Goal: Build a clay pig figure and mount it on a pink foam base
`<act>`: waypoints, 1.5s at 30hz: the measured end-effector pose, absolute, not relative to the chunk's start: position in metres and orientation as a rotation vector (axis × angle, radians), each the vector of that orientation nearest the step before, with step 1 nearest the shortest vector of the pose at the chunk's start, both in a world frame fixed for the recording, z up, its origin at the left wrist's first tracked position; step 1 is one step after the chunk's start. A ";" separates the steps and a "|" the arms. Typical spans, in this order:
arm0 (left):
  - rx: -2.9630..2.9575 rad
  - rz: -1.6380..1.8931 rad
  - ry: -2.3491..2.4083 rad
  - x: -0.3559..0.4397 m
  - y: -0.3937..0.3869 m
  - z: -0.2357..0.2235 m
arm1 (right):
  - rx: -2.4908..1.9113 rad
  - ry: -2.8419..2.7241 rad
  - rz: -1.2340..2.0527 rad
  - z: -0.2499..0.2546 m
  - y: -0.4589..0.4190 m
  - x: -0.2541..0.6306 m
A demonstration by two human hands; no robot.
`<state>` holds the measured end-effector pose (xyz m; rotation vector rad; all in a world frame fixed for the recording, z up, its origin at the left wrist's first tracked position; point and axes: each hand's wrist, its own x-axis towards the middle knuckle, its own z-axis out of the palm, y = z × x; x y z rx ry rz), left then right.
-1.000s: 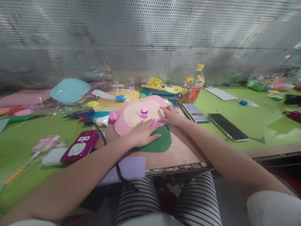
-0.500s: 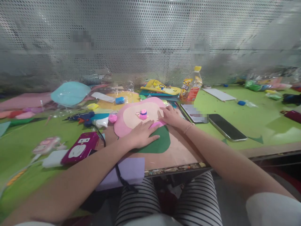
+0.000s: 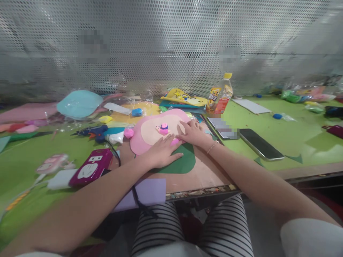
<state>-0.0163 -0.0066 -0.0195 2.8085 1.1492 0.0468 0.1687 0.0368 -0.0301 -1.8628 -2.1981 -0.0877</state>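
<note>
Pink sheet [image 3: 137, 138], cream centre; small pink-and-blue figure [image 3: 164, 129], probably a snail. Left hand [image 3: 163, 152], right hand [image 3: 195, 134] splayed, grasping nothing.

On the green tabletop [image 3: 300, 134] lie a dark-screened phone [image 3: 261, 144], a thin white panel [image 3: 252, 106], a blue lump [image 3: 277, 116] and a glue gun [image 3: 100, 133]

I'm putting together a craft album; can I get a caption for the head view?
Left hand and right hand spread over a pink-edged cutout bearing a tiny snail figure.
</note>
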 end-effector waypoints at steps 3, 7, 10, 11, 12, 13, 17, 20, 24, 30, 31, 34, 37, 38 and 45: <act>2.801 0.018 1.151 -0.016 -0.007 -0.019 | -1.852 -2.204 -0.014 -0.031 0.039 0.170; 2.796 -0.005 1.167 -0.015 -0.007 -0.019 | -1.811 -2.252 -0.046 -0.032 0.041 0.174; 2.795 -0.016 1.181 -0.016 -0.007 -0.019 | -1.813 -2.279 -0.064 -0.033 0.042 0.177; 2.795 -0.018 1.185 -0.016 -0.007 -0.019 | -1.817 -2.278 -0.062 -0.034 0.043 0.178; 2.795 -0.022 1.188 -0.016 -0.007 -0.019 | -1.820 -2.274 -0.061 -0.034 0.043 0.179; 2.794 -0.025 1.189 -0.016 -0.007 -0.019 | -1.822 -2.272 -0.060 -0.035 0.043 0.179; 2.795 -0.028 1.179 -0.016 -0.007 -0.020 | -1.818 -2.218 -0.020 -0.034 0.044 0.182; 2.790 -0.011 1.185 -0.015 -0.007 -0.021 | -1.807 -2.097 -0.006 -0.033 0.047 0.183; 2.781 -0.035 1.195 -0.015 -0.007 -0.021 | -1.810 -2.036 -0.078 -0.035 0.049 0.182; 2.792 -0.054 1.214 -0.014 -0.009 -0.018 | -1.834 -2.118 -0.069 -0.038 0.050 0.183; 2.794 -0.055 1.214 -0.014 -0.009 -0.018 | -1.837 -2.125 -0.054 -0.037 0.049 0.184; 2.804 -0.055 1.206 -0.015 -0.008 -0.019 | -1.829 -2.139 -0.018 -0.035 0.048 0.185; 2.799 -0.061 1.210 -0.015 -0.007 -0.019 | -1.804 -2.165 -0.012 -0.034 0.048 0.187; 2.795 -0.064 1.211 -0.015 -0.007 -0.019 | -1.789 -2.179 -0.032 -0.034 0.047 0.187; 2.796 -0.068 1.206 -0.015 -0.008 -0.018 | -1.612 -2.253 -0.348 -0.035 0.047 0.189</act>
